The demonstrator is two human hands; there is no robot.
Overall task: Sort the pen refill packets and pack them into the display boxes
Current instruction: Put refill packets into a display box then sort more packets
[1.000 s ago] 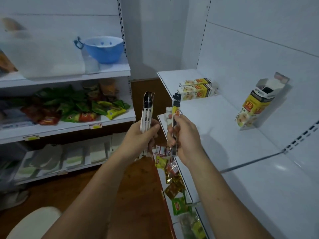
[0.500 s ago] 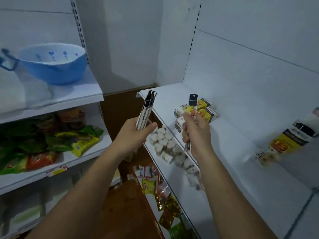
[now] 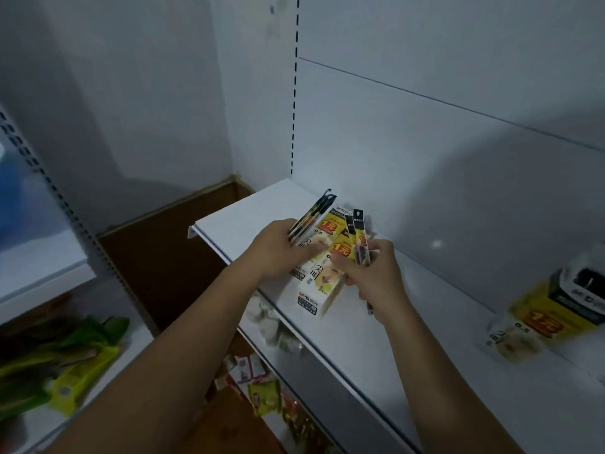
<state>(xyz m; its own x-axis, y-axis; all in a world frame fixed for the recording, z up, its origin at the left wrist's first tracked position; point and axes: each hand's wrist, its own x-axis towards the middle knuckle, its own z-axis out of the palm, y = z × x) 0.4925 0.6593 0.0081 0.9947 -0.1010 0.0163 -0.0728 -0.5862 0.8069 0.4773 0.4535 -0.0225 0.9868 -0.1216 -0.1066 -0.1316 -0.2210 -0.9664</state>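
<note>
Left hand: the left hand (image 3: 278,250) is closed around a small bundle of refill packets (image 3: 312,217), which is held above the closed display boxes (image 3: 322,273) lying on the white shelf (image 3: 376,339).
Right hand: the right hand (image 3: 373,276) grips a second bundle of packets (image 3: 358,237), just beside the first.
Progress: nothing is seen packed yet — both bundles are judged to be in sorting.
Left to do: an open display box (image 3: 556,309) waits at 3 o'clock, well apart.
Surroundings: snack bags (image 3: 65,362) are seen at 8 o'clock on another shelf.
Obstacles: none is seen — only the closed boxes lie under the hands.
</note>
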